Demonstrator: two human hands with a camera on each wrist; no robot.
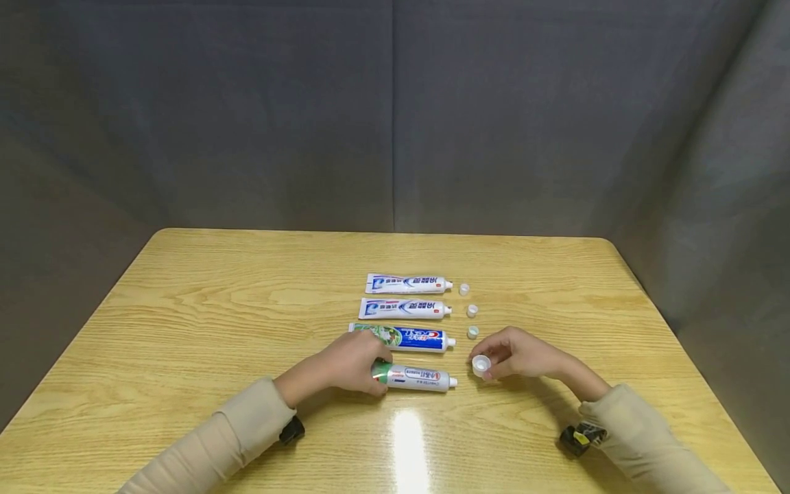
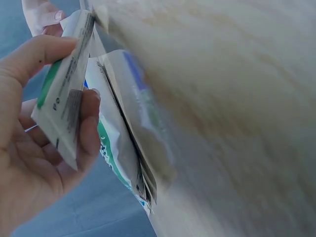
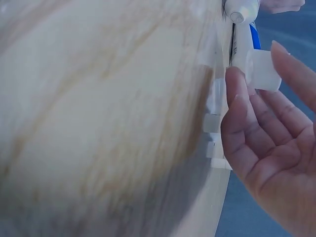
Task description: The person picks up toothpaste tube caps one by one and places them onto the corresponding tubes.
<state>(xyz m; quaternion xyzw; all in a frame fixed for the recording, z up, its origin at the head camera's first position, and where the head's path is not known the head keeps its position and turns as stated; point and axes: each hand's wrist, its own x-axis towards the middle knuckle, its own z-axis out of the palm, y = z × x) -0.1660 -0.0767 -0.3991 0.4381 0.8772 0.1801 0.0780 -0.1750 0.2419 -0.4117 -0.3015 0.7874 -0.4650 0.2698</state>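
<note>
In the head view my left hand (image 1: 353,362) grips the tail end of a white and green toothpaste tube (image 1: 422,379), the nearest of the row. Its bare nozzle points right. The left wrist view shows the thumb and fingers round the flat end of that tube (image 2: 66,89). To the right of the nozzle, my right hand (image 1: 524,353) pinches a white toothpaste cap (image 1: 481,366), apart from the tube. Its hollow side faces the head camera. In the right wrist view the cap (image 3: 265,70) sits between thumb and fingers.
Beyond the held tube lie a blue and green Crest tube (image 1: 426,339) and two white and blue tubes (image 1: 404,309), all uncapped. Three small caps (image 1: 472,311) stand by their nozzles. Grey curtains (image 1: 395,116) surround the wooden table (image 1: 247,274).
</note>
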